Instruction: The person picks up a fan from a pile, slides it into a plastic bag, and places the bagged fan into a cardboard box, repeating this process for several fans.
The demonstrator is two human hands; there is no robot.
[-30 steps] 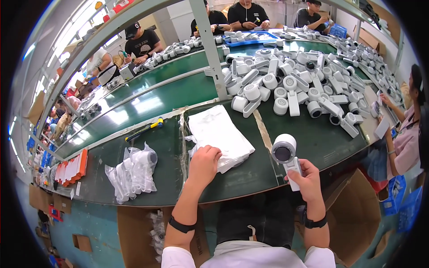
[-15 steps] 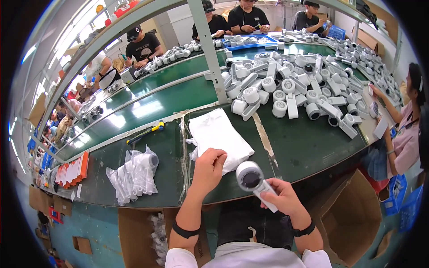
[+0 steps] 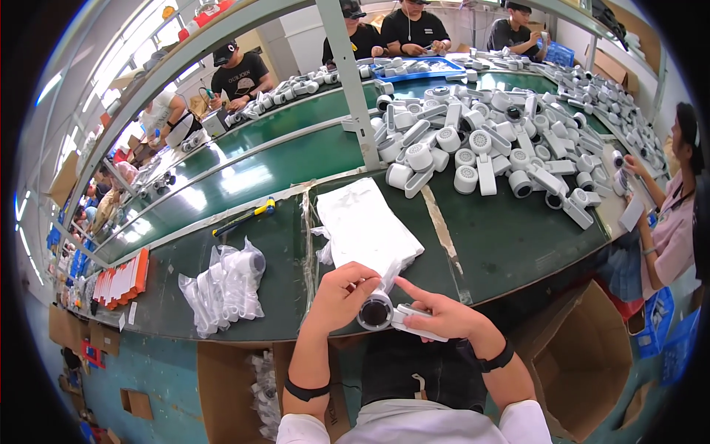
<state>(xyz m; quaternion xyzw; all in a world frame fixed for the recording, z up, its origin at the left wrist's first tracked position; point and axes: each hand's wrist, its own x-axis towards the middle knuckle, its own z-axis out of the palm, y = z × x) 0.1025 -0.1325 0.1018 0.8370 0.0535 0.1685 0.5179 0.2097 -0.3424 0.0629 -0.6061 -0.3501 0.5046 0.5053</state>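
Note:
My right hand [image 3: 451, 317] grips a white handheld fan [image 3: 376, 312] by its handle, the round dark-centred head pointing left and the index finger stretched toward the bags. Thumb and fingers of my left hand [image 3: 342, 297] pinch the near corner of a clear plastic bag [image 3: 390, 277]. That bag belongs to a flat stack of white plastic bags [image 3: 362, 226] on the green table. The fan head sits just below the lifted corner, close to my left fingers. Left of the stack lie several fans in clear bags [image 3: 225, 290].
A large pile of loose fans [image 3: 481, 144] covers the back right. A yellow-and-black tool [image 3: 248, 217] lies behind the bagged fans, near orange-edged cards [image 3: 122, 281]. Open cardboard boxes [image 3: 580, 362] stand below the table. Co-workers sit across and at right.
My right hand has brought the fan left, its head turning toward my left hand. My left hand has moved slightly right and down and now pinches the bag's corner.

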